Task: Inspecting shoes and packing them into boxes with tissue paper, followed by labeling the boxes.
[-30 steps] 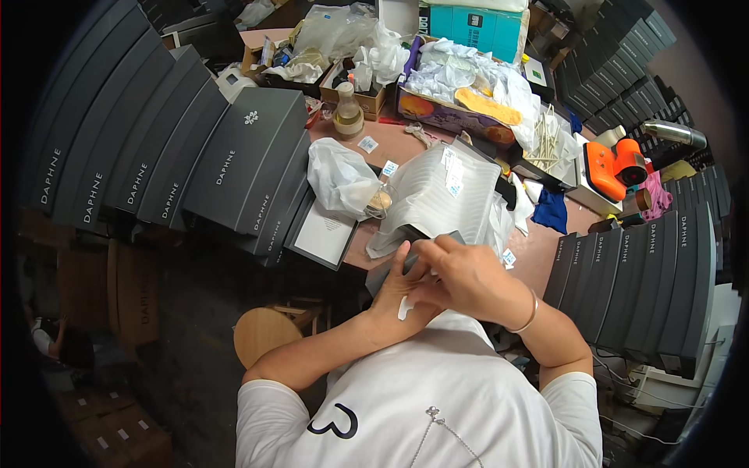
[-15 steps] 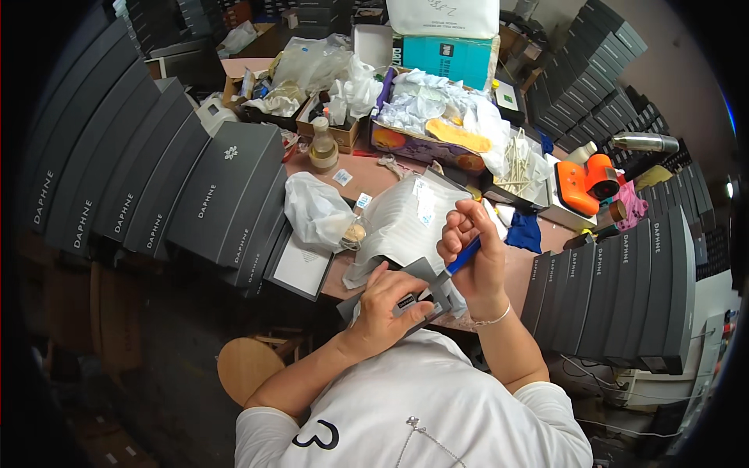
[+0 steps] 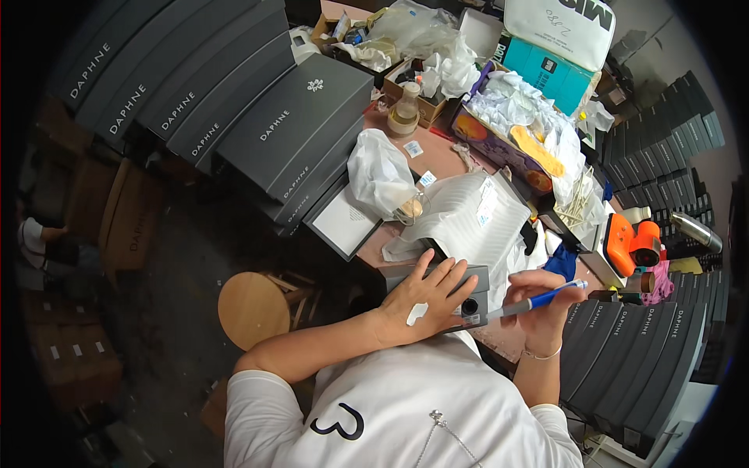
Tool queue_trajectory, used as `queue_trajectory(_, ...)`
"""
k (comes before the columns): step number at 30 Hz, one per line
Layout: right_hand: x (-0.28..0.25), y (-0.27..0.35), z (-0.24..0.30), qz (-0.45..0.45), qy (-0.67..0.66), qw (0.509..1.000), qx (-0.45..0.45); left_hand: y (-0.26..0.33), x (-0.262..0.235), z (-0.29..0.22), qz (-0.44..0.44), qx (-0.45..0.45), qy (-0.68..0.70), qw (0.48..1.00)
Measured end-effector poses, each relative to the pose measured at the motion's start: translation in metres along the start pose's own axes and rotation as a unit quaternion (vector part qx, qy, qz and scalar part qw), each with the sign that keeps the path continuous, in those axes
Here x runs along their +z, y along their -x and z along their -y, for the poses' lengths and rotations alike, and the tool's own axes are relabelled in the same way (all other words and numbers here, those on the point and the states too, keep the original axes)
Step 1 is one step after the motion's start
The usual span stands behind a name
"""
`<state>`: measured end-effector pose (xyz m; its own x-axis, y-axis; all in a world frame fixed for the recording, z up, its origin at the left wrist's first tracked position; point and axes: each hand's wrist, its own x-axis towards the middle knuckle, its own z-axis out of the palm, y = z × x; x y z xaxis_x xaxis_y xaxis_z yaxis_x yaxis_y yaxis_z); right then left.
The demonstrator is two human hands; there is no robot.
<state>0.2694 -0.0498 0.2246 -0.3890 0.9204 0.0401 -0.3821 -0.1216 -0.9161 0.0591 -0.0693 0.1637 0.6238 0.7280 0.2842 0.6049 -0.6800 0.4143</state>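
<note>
My left hand (image 3: 425,304) lies across a small grey box (image 3: 477,278) at the table's near edge, fingers spread and a white patch on its back. A dark round spot and small labels show on the box's end, beside the fingertips. Just right of it, my right hand (image 3: 538,316) is closed round a blue and white pen (image 3: 538,299). The pen's pale tip points left toward the box's end; whether it touches cannot be told. Behind the box is a white ribbed wrapping sheet (image 3: 468,214) with small stickers on it.
Dark shoe boxes (image 3: 292,125) are stacked to the left, with more stacked boxes (image 3: 632,351) to the right. A glass bottle (image 3: 404,113), a carton of crumpled paper (image 3: 499,148) and an orange tape dispenser (image 3: 620,243) stand farther back. A round wooden stool (image 3: 253,310) is at lower left.
My view has turned, shifting the table rightward. My left hand has gone from gripping the box to lying spread across it. My right hand has lowered, bringing the pen nearly level.
</note>
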Motion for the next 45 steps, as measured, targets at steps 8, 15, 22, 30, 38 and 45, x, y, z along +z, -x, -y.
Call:
queue_trajectory(8, 0.039, -0.015, -0.024, 0.104, 0.121, 0.985, 0.066, 0.013, 0.006, 0.008, -0.011, 0.000, 0.129, 0.992)
queue_trajectory(15, 0.037, -0.018, -0.028, 0.095, 0.046, 0.976, 0.192, 0.009, 0.004, 0.003, 0.080, -0.005, 0.081, 0.993)
queue_trajectory(22, 0.044, -0.024, -0.031, 0.169, 0.262, 0.950, 0.013, 0.014, 0.008, 0.006, -0.001, -0.004, 0.140, 0.990)
queue_trajectory(30, 0.042, -0.030, -0.041, 0.213, 0.365, 0.903, -0.079, 0.013, 0.007, 0.004, 0.024, -0.007, 0.054, 0.998)
queue_trajectory(38, 0.046, -0.033, -0.042, 0.255, 0.367, 0.890, -0.093, 0.015, 0.012, 0.006, 0.017, 0.000, 0.025, 1.000)
queue_trajectory(45, 0.051, -0.036, -0.040, 0.256, 0.393, 0.875, -0.117, 0.010, 0.007, 0.002, 0.036, -0.011, -0.024, 0.999)
